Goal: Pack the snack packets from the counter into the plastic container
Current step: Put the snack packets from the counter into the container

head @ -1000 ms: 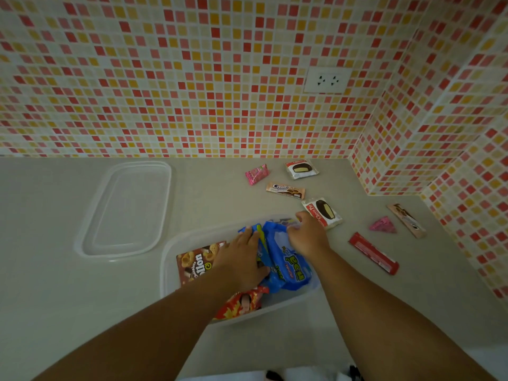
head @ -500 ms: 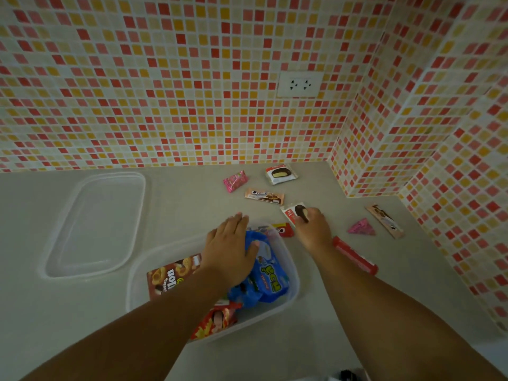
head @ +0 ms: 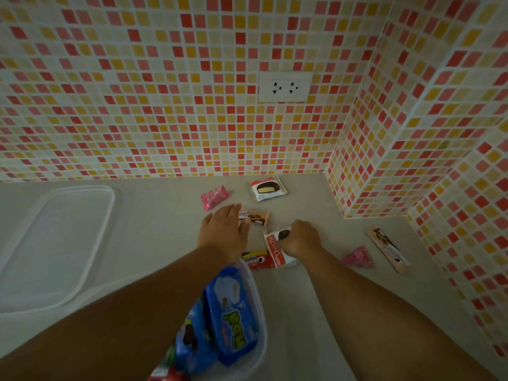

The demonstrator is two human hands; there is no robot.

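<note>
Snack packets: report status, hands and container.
Right hand gripping white pie packet. Left hand open, reaching the brown packet. Plastic container part-filled. Nothing blocking.

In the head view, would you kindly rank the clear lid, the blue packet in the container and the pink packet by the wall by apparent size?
1. Clear lid, largest.
2. Blue packet, though it lies nearer the camera, which flatters it.
3. Pink packet, smallest, and farthest away.
</note>
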